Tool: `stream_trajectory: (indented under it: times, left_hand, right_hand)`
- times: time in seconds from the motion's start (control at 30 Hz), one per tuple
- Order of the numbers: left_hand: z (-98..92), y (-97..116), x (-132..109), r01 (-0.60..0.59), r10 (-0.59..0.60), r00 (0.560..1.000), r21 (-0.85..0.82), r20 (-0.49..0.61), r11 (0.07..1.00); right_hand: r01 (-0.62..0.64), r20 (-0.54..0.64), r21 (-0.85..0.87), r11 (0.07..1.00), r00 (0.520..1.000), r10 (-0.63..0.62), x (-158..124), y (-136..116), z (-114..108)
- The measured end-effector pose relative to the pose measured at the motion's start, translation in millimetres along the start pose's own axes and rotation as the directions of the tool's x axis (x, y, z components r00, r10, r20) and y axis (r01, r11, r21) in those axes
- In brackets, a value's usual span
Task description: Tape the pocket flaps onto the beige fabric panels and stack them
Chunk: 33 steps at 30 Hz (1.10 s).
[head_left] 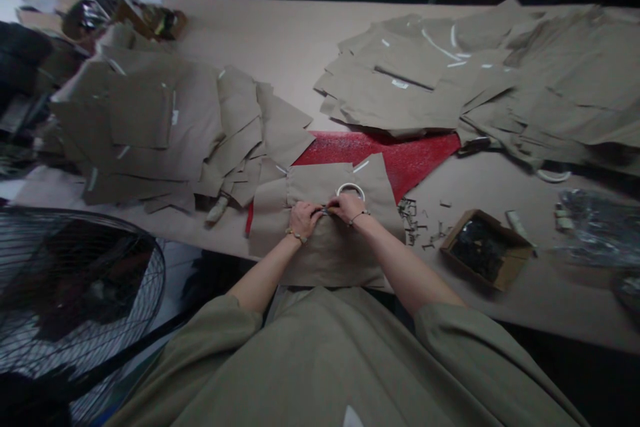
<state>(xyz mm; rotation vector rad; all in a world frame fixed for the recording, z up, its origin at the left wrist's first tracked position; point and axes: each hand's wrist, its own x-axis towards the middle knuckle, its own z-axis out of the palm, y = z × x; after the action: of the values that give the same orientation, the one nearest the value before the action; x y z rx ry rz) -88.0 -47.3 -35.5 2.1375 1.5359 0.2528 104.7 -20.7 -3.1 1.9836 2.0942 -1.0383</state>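
Observation:
My left hand point(303, 220) and my right hand point(349, 207) meet on a khaki fabric panel point(330, 253), pinching a small metal fitting point(325, 211) between their fingertips. Just above my right hand, a white ring point(351, 191) lies on the cloth. The panel rests partly on a red cutting mat point(377, 158). Stacks of cut khaki fabric pieces point(160, 127) lie to the left, and more point(425, 73) spread to the right.
A brown-papered worktable point(280, 33) carries everything. A cardboard box point(484, 250) with dark contents and scattered small metal parts point(411, 220) sit right of my hands. A plastic bag point(600, 227) lies further right. A floor fan point(70, 293) stands at the lower left.

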Motion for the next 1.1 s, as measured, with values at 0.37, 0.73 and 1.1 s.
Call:
stream_trajectory:
  times: [0.37,0.73,1.1]
  left_hand:
    - [-8.5,9.8,6.9,0.068,-0.068,0.997,0.007,0.043,0.998]
    - [-11.7,12.5,9.3,0.102,-0.105,0.991,0.035,0.088,0.994]
    - [-62.5,-11.4,65.1,0.066,-0.050,0.887,-0.019,0.459,0.998]
  right_hand:
    - [0.110,0.008,-0.011,0.994,0.994,-0.110,-10.3,-1.2,-7.3]
    - [0.033,0.113,-0.175,0.984,0.993,-0.013,13.6,-14.4,-30.9]
    - [-0.015,0.214,-0.258,0.966,0.974,0.072,19.3,-38.4,-34.8]
